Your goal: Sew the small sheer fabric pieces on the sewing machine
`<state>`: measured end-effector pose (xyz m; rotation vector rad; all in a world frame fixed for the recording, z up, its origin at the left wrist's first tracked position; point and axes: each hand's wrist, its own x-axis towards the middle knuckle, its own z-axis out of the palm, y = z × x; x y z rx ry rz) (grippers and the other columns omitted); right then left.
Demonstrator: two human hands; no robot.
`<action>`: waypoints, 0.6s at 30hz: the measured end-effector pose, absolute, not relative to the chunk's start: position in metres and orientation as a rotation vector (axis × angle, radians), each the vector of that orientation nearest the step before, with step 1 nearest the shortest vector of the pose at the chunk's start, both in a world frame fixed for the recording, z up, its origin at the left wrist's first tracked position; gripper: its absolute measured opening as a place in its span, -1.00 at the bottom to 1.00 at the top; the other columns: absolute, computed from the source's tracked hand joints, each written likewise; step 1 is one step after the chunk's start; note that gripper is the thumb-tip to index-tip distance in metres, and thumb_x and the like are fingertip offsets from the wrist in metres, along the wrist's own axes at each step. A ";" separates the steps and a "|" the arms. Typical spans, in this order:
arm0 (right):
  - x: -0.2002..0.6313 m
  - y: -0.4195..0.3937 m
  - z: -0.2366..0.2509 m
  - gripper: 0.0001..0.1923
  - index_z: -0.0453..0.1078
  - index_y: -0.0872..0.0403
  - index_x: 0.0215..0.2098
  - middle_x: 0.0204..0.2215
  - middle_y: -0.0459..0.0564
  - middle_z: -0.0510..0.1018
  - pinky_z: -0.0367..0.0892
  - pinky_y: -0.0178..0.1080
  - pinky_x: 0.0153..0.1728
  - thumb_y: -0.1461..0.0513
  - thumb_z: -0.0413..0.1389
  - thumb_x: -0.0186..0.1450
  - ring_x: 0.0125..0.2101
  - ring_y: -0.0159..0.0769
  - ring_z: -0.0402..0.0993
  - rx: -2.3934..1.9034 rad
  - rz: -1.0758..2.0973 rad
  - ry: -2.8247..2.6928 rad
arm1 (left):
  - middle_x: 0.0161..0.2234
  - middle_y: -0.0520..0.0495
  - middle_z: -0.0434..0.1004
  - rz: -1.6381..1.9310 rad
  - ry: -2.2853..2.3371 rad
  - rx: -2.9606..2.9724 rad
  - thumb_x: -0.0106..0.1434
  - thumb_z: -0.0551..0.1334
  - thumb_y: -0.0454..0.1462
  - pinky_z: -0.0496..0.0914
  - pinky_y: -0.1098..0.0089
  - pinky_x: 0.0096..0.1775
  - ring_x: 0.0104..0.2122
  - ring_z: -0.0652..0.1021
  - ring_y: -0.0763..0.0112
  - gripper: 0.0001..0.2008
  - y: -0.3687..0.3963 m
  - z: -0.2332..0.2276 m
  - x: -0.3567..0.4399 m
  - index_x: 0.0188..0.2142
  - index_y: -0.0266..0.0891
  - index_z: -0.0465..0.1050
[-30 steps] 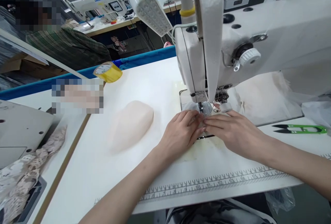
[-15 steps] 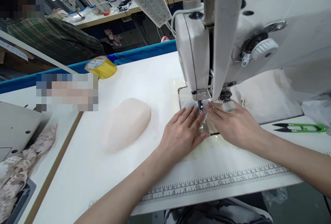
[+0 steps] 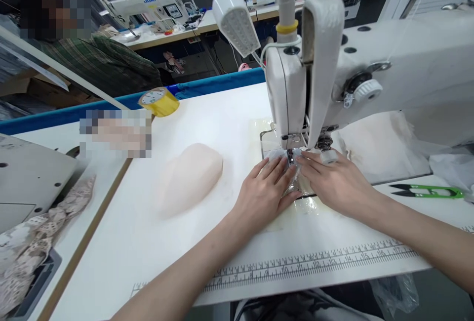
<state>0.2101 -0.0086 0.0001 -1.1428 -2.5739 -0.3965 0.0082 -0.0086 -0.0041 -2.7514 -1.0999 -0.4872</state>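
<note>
At the far left, lace (image 3: 33, 242) lies bunched over the edge of a neighbouring machine bed, and a person in a striped shirt (image 3: 99, 64) sits beyond the table. A roll of yellow tape (image 3: 159, 102) rests near the table's back edge. Nearer, a pale foam cup (image 3: 188, 178) lies flat on the white table (image 3: 129, 242), well apart from the hands.

The left hand (image 3: 264, 195) lies flat with fingers spread, pressing down on a small sheer piece (image 3: 287, 170) just in front of the needle. The right hand (image 3: 335, 182) lies flat beside it, fingers stretched toward the presser foot (image 3: 292, 150), its fingertips on the same piece; the two hands almost touch. The piece sits on the plate under the sewing machine (image 3: 370, 79), partly hidden by the fingers.

The step in hand looks like guiding the piece under the foot for stitching. The next move likely calls for steady, even feed with both hands, keeping fingertips clear of the needle.

Green snips (image 3: 425, 191) lie at the right, untouched. A printed ruler (image 3: 314, 264) runs along the table's front edge.
</note>
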 end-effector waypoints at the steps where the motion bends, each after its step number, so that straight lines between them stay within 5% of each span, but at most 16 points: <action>1: 0.210 -0.009 0.000 -0.70 0.45 0.16 -0.21 -0.23 0.08 0.61 0.19 -0.10 0.00 0.45 -0.06 0.22 -0.32 -0.23 0.51 -1.140 -0.394 -2.568 | 0.10 -0.24 0.40 -0.494 -1.099 -2.748 0.35 0.07 -0.06 0.30 0.11 0.14 0.13 0.40 0.17 -0.54 -0.009 -0.005 0.008 0.09 -0.30 0.36; 8: 0.207 -0.009 0.000 -0.73 0.42 0.16 -0.15 -0.29 0.02 0.62 0.20 -0.19 -0.14 0.42 -0.04 0.25 -0.36 -0.30 0.48 -1.111 -0.457 -2.501 | 0.10 -0.26 0.40 -0.531 -1.113 -2.765 0.34 0.09 -0.09 0.37 0.15 0.09 0.13 0.39 0.15 -0.55 -0.009 -0.005 0.008 0.10 -0.35 0.32; 18: 0.211 -0.001 -0.001 -0.79 0.47 0.07 -0.39 -0.35 -0.18 0.61 0.10 -0.28 -0.42 0.43 0.05 0.25 -0.43 -0.41 0.41 -0.926 -0.575 -2.404 | 0.00 -0.16 0.47 -0.630 -1.345 -2.852 0.22 0.24 -0.24 0.44 0.21 -0.04 -0.01 0.48 0.20 -0.58 -0.010 0.006 0.011 0.06 -0.27 0.27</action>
